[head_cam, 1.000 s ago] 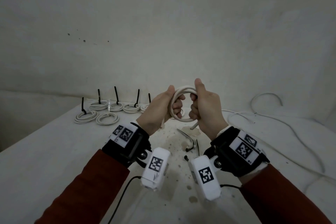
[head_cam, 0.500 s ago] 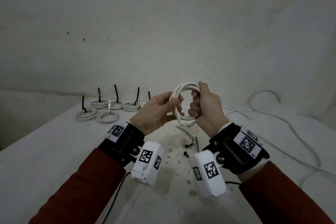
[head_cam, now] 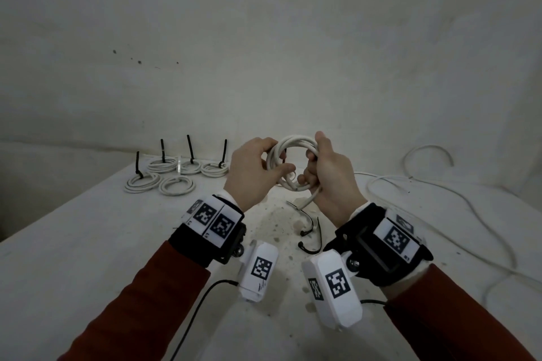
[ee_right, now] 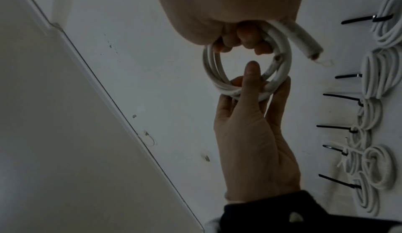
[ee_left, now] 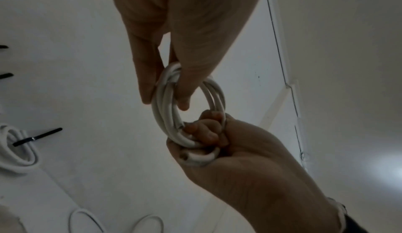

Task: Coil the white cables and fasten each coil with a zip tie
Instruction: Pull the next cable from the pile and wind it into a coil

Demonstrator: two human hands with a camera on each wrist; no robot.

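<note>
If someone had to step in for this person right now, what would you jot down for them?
Left hand: pinches one side of the white coil, thumb through the loop.
Right hand: fist grips the opposite side; one cut cable end sticks out loose.
Done: several tied coils lie at the table's far left, their black tie tails sticking up.
Left: this coil has no tie yet. Loose black zip ties lie on the table under the hands. More uncoiled white cable trails on the right.
</note>
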